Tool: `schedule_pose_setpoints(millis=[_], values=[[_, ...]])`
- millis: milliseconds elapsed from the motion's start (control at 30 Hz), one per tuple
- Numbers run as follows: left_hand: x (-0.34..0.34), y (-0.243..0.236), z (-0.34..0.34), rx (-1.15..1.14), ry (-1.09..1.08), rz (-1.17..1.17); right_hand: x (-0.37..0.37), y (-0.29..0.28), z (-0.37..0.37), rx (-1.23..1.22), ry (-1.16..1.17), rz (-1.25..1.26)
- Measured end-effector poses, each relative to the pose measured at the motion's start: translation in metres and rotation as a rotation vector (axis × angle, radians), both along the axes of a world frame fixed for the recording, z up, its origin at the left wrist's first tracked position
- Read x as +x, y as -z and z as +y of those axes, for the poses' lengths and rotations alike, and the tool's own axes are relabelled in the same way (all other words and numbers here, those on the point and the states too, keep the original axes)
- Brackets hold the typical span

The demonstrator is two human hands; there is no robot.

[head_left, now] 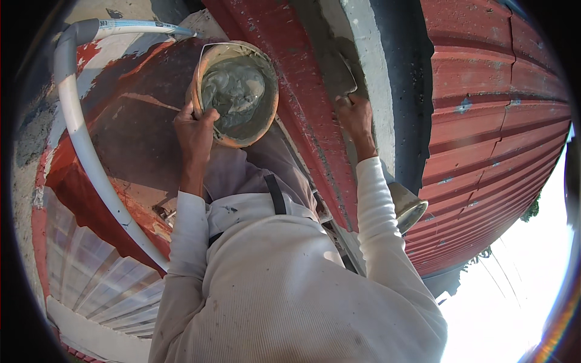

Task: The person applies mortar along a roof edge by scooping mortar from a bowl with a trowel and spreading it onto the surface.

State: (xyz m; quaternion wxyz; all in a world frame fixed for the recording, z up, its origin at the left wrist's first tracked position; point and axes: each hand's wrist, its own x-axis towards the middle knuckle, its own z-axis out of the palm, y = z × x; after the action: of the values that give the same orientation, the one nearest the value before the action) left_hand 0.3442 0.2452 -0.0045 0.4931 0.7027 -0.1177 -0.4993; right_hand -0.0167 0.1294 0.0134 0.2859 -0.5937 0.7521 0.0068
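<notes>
My left hand (192, 130) grips the rim of an orange bucket (267, 109) holding wet grey mortar (233, 91), the thumb over its near left edge. To the right, my right hand (354, 121) is closed on the handle of a trowel (344, 72), whose blade lies against a grey mortar-coated strip (330, 42). That strip runs between a red-painted beam (290, 97) and a pale concrete edge (378, 72). Part of the trowel is hard to make out.
Red corrugated roofing (484, 133) spreads along the right. A metal container (411, 206) sits behind my right forearm. A white pipe (91, 151) curves down the left, above translucent corrugated sheeting (91, 272). Bright sky shows at lower right.
</notes>
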Motion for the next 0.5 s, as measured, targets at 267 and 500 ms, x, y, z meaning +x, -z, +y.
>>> schedule_pose_setpoints(millis=[267,500], values=[[0.005,-0.001,0.005,-0.011,-0.028,0.004,0.062,-0.050,-0.022,-0.089,-0.032,0.038],[0.012,-0.003,0.001,-0.039,-0.018,-0.012,0.055,0.002,-0.026,-0.039,0.046,0.031]])
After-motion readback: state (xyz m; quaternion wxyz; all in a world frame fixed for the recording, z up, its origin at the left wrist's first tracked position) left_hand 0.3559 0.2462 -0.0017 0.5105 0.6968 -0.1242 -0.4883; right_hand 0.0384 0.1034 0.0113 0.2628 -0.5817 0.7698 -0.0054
